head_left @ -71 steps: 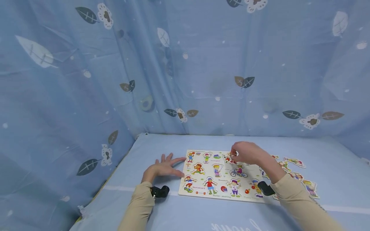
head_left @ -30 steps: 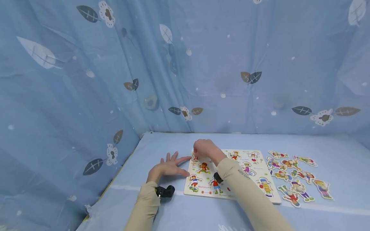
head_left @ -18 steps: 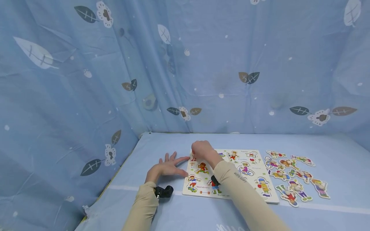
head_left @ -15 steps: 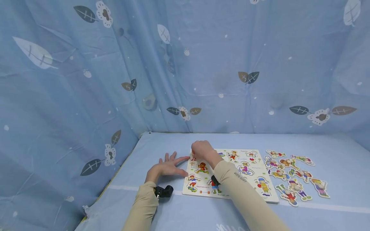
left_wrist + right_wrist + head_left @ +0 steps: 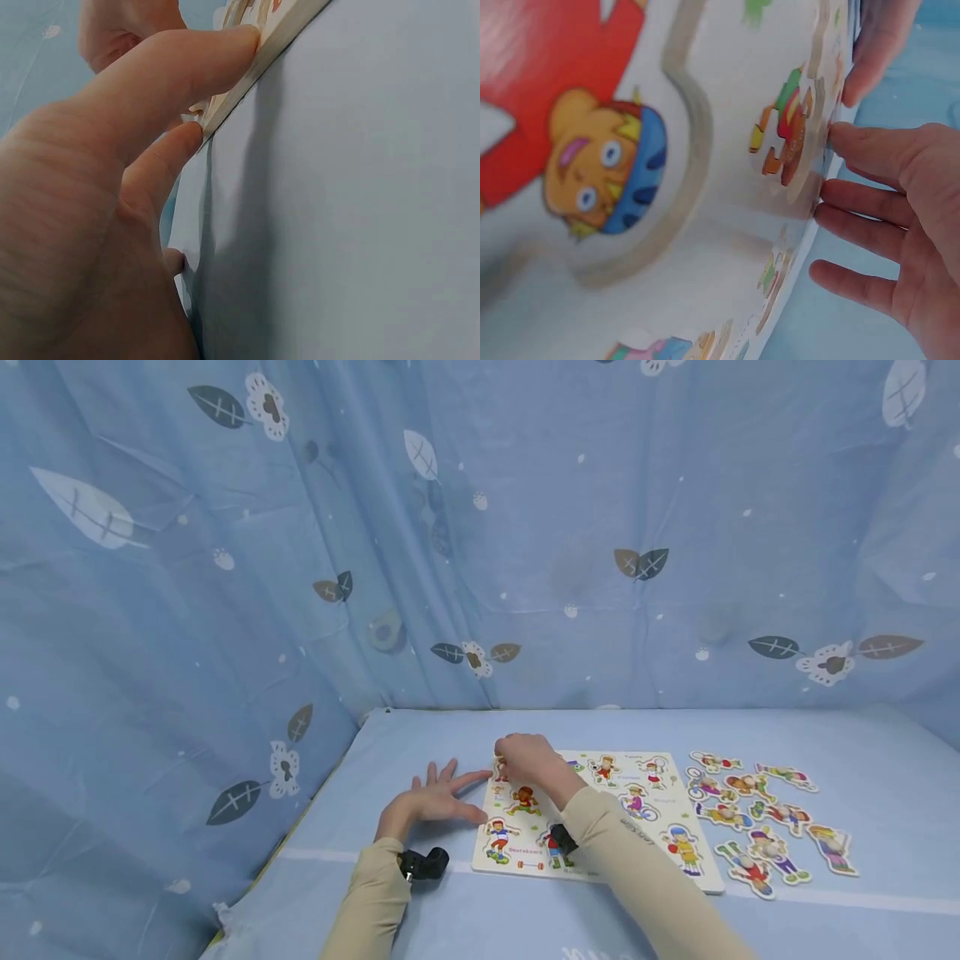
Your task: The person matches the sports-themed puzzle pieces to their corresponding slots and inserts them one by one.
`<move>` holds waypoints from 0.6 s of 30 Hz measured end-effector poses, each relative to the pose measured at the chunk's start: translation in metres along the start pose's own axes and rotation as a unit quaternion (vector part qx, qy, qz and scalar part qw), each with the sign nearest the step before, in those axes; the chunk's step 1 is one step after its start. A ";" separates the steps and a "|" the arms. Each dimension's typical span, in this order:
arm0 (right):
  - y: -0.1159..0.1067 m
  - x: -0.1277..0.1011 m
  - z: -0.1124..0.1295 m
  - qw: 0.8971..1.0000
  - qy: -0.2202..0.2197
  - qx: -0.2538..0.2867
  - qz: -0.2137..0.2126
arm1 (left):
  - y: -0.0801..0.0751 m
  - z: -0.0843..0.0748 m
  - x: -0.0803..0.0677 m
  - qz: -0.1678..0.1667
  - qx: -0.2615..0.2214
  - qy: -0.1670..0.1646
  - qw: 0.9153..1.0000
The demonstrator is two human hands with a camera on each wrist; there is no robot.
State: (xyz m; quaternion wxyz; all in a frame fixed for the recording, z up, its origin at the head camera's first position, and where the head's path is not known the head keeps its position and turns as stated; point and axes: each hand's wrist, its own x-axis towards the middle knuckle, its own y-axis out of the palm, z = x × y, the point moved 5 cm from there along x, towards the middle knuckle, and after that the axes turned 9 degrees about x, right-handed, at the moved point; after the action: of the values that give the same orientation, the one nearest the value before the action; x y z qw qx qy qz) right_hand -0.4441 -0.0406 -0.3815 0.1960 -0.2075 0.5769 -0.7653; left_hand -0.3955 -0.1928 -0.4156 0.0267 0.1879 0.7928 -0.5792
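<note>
A white puzzle board [image 5: 525, 868] printed with sports figures lies on the table. My left hand [image 5: 431, 802] is spread at its left side, with thumb and index fingertip touching the edge; the left wrist view shows the thumb [image 5: 172, 71] against the board's rim. My right hand [image 5: 528, 760] bends down over the upper left corner, pinching a small figure-shaped puzzle piece [image 5: 502, 772] mostly hidden by the fingers. In the right wrist view the fingers [image 5: 862, 217] reach the far side of the board, close to the left hand [image 5: 885, 45].
Several loose figure-shaped pieces [image 5: 780, 814] lie right of the board, some close together. The table has a light blue cloth [image 5: 420, 910]. A blue patterned curtain [image 5: 555, 568] hangs behind and to the left. The right forearm [image 5: 645, 868] covers part of the board.
My right hand has moved left from the board's upper middle to its upper left corner and has stayed there, tilting slightly lately. The left hand keeps its place on the edge.
</note>
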 end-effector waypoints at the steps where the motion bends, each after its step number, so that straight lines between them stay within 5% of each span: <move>1: -0.001 -0.001 0.000 1.000 -0.001 0.003 0.001 | 0.000 0.000 0.000 0.000 0.000 0.000 1.000; 18: -0.036 -0.027 0.001 0.998 -0.026 0.061 -0.022 | 0.002 0.003 0.004 -0.003 0.003 -0.009 1.000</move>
State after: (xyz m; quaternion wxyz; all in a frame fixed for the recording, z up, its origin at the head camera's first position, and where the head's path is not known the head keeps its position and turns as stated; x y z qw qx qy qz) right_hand -0.4233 -0.0173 -0.3487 0.2061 -0.2280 0.5191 -0.7976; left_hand -0.3988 -0.1943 -0.4191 0.0312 0.1800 0.7912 -0.5837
